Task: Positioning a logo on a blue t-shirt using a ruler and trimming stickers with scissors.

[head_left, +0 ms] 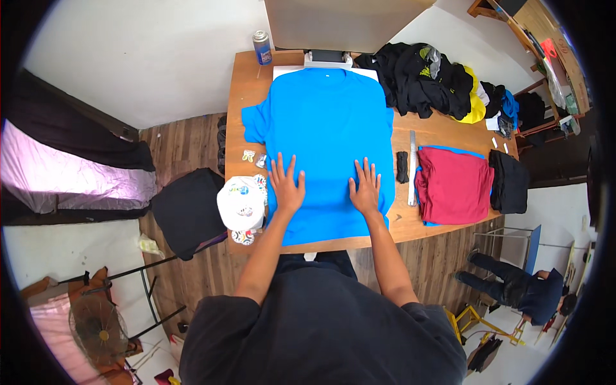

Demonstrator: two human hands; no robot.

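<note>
A bright blue T-shirt (327, 128) lies spread over a white board on the wooden table, its collar at the far end by a heat press. My left hand (287, 186) rests flat on the shirt's left side, fingers spread. On the right side of the cloth lies my right hand (366, 187), also flat with its fingers apart. Neither hand holds anything. The shirt's left sleeve sticks out over the table; the right one does not show. Below my hands the cloth reaches almost to the table's near edge.
Left of the shirt are a white patterned cap (242, 204) and a spray can (262, 48). To the right lie a steel ruler (412, 170), folded maroon shirts (454, 186) and heaped black clothes (423, 86). The raised press plate (346, 22) stands behind. A person (526, 289) stands further right.
</note>
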